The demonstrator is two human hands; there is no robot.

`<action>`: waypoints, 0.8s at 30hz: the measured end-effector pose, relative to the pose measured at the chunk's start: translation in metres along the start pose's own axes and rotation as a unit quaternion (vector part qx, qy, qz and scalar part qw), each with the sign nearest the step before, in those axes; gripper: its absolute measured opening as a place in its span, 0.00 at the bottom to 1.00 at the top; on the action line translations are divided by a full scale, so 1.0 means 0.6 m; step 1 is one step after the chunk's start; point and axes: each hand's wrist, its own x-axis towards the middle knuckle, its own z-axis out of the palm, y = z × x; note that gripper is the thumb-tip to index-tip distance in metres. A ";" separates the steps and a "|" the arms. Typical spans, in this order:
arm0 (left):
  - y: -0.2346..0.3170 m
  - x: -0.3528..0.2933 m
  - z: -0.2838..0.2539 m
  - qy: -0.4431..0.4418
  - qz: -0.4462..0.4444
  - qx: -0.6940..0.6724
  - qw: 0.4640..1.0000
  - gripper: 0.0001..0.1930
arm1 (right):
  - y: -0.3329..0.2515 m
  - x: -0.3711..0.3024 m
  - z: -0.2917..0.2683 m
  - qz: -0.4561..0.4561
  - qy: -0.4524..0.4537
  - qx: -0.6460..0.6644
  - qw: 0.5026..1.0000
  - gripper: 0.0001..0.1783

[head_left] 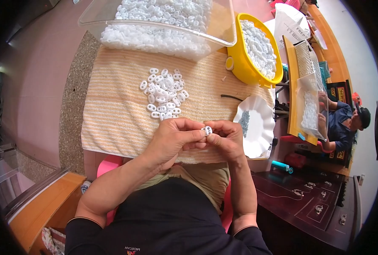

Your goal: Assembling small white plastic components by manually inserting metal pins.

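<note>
Between the fingertips of both hands is a small white oval plastic piece with two holes. My left hand pinches its left side, thumb and forefinger closed. On its other side my right hand grips it the same way. Just beyond my left hand, a loose pile of similar white two-holed pieces lies on the striped towel. Right of my right hand stands a white scalloped plate, with a heap of tiny grey-blue parts near its left edge. Fingers partly cover the held piece.
At the far edge stands a clear plastic bin full of white pieces. A yellow tub of white pieces sits at the far right. A thin dark strip lies on the towel. Further right, a person sits by another table with a clear bin.
</note>
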 end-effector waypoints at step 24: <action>-0.001 0.000 -0.001 -0.121 -0.005 -0.047 0.991 0.06 | -0.007 -0.002 0.018 -0.097 -0.021 0.000 0.995 0.17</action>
